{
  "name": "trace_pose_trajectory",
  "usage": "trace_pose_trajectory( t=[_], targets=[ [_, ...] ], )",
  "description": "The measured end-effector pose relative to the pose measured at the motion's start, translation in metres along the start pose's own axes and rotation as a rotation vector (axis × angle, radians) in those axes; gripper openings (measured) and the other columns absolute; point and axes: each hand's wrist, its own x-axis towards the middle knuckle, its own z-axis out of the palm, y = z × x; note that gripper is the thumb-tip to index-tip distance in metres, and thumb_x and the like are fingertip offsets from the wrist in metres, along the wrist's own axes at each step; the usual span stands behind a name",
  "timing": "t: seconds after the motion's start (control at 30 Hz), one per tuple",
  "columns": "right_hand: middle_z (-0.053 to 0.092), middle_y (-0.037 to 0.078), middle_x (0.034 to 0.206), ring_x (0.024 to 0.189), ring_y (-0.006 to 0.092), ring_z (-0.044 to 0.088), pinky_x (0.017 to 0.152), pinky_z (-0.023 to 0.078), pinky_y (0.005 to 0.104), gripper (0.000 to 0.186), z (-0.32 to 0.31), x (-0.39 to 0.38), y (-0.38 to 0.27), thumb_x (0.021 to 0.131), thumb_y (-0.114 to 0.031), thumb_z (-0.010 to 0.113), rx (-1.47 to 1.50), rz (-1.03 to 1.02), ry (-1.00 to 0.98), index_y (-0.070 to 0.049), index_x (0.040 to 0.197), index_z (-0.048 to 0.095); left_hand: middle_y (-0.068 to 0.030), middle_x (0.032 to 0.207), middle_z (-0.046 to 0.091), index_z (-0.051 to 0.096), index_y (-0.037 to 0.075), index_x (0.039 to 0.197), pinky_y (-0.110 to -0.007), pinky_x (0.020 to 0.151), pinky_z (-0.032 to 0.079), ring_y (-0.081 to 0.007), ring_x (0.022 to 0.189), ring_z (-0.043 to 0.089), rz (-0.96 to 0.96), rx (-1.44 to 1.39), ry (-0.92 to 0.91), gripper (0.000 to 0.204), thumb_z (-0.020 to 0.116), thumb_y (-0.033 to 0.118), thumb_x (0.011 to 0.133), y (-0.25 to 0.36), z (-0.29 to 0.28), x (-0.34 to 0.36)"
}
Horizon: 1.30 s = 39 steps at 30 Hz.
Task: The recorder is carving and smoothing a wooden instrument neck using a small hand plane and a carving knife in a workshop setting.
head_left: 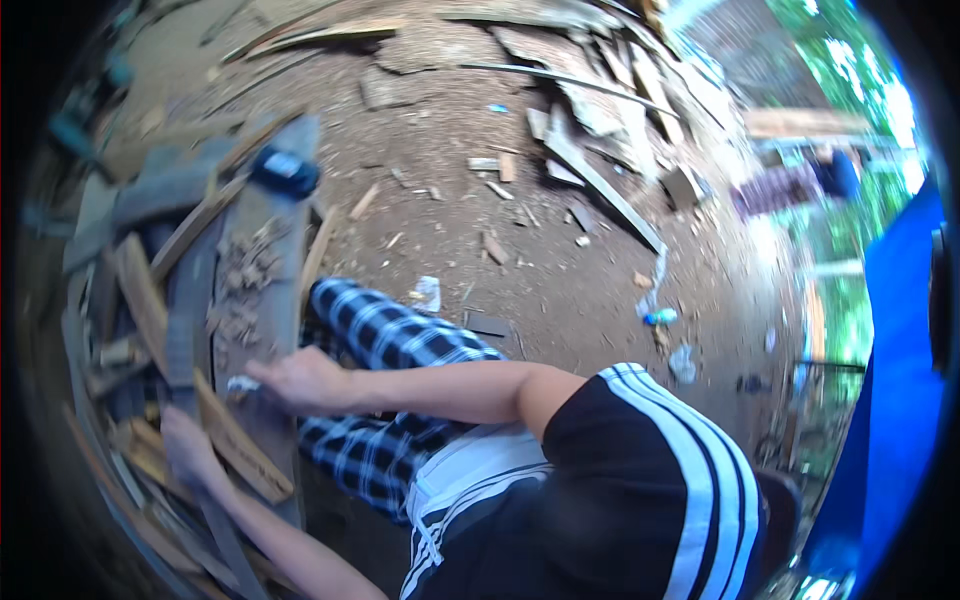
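Note:
My right hand (300, 380) is over a worn plank work surface (279, 450), fingers curled at a small pale, shiny item (240, 383) too blurred to name. Lower left of it, my left hand (188, 445) is among loose wooden strips (240, 440), its fingers smeared by motion, so its grip is unclear. Wood shavings (250, 260) lie just above my right hand, and a dark blue object (285, 172) sits at the far end of the planks.
My legs in checked trousers are beside the planks. The dirt floor (420, 200) carries offcuts, bark slabs (590, 100) and a small bottle (660, 316). A blue tarp (890, 350) hangs at the right, near a blurred patterned shape (775, 190).

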Motion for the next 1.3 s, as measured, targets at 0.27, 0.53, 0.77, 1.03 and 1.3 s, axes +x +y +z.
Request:
trace_pose_trajectory(
  t=[0.27,0.53,0.77,1.03,1.3],
  targets=[
    [0.06,0.019,0.065,0.061,0.0388,0.062,0.052,0.049,0.0477,0.024,-0.014,-0.012,0.019,0.09,-0.024,0.05,0.152,0.017,0.188,-0.004,0.103,0.047,-0.0279,0.109,0.061,0.062,-0.005,0.107,-0.057,0.086,0.043,-0.0489,0.102,0.055,-0.298,-0.113,-0.194,0.074,0.018,0.054,0.098,0.078,-0.048,0.0],
    [0.06,0.021,0.068,0.066,0.0409,0.063,0.055,0.051,0.0482,0.019,-0.015,-0.011,0.005,0.085,-0.014,0.054,0.172,0.086,0.004,-0.008,0.102,0.048,-0.0239,0.082,0.066,0.066,0.0,0.088,-0.053,0.06,0.051,-0.0411,0.079,0.066,-0.111,-0.018,-0.045,0.038,0.042,0.028,0.096,0.05,-0.031,-0.002],
    [0.062,0.018,0.063,0.055,0.0357,0.063,0.047,0.049,0.0466,0.015,-0.015,-0.003,-0.002,0.086,-0.01,0.052,-0.138,0.009,-0.068,-0.004,0.096,0.042,-0.0239,0.088,0.068,0.07,-0.002,0.083,-0.05,0.082,0.051,-0.0411,0.089,0.066,-0.342,-0.161,-0.113,0.058,0.028,0.036,0.097,0.101,-0.076,-0.012],
    [0.063,0.013,0.069,0.054,0.0335,0.063,0.044,0.048,0.0427,0.013,-0.006,0.0,-0.018,0.086,-0.008,0.051,-0.191,-0.132,-0.07,-0.004,0.095,0.043,-0.0263,0.088,0.067,0.071,-0.002,0.084,-0.049,0.082,0.051,-0.0419,0.088,0.066,-0.399,-0.153,-0.104,0.057,0.028,0.034,0.096,0.091,-0.076,-0.019],
    [0.063,0.013,0.07,0.058,0.0322,0.064,0.045,0.048,0.0425,0.02,-0.017,-0.003,0.0,0.084,-0.009,0.054,-0.273,-0.091,-0.078,-0.006,0.101,0.045,-0.025,0.09,0.068,0.071,-0.001,0.087,-0.05,0.082,0.051,-0.0412,0.091,0.066,-0.35,-0.1,-0.14,0.051,0.033,0.032,0.094,0.111,-0.077,-0.012]
  ],
)
